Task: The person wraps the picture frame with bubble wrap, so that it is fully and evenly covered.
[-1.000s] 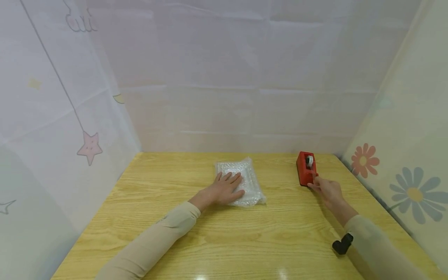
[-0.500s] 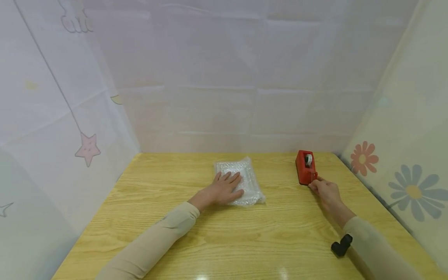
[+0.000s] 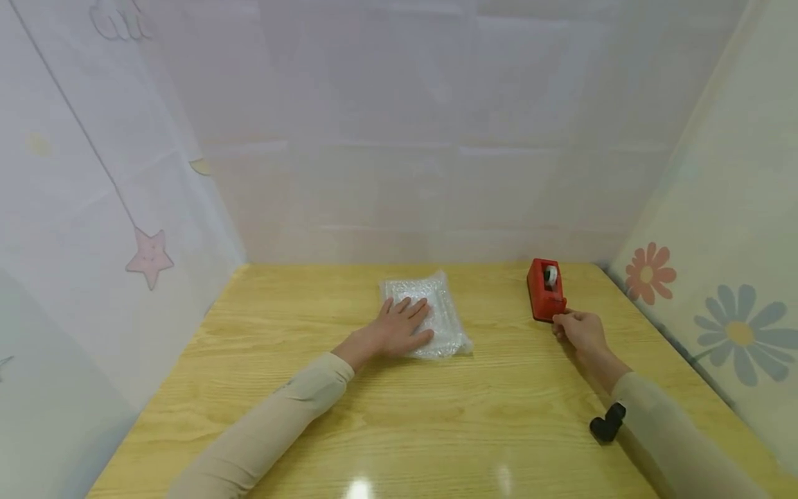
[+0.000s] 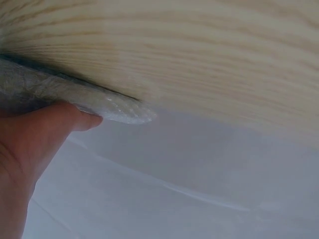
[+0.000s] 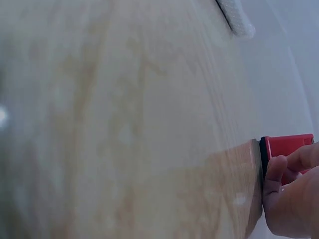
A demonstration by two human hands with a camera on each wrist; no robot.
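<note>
A flat packet in bubble wrap [image 3: 444, 312] lies on the table. My left hand [image 3: 399, 331] rests on it with fingers spread, and the left wrist view shows the thumb [image 4: 82, 119] along the wrap's side. To the right stands a red tape dispenser [image 3: 544, 294] with a white tape roll [image 3: 551, 276] in it. At the dispenser's front end, my right hand [image 3: 581, 331] has its thumb and fingers pinched together. They seem to hold the end of the clear tape, though the strip itself is too faint to make out now.
The wood-grain table [image 3: 349, 430] reaches back to a pale cloth wall [image 3: 399, 173]. Printed cloth also hangs at both sides, with flowers [image 3: 648, 274] close to the right edge. A black device [image 3: 607, 424] sits on the right sleeve.
A second ago a clear strip ran from the roll to my right hand; now none shows there. That hand stays by the dispenser's front. The left hand keeps its place; the head view tilts slightly.
</note>
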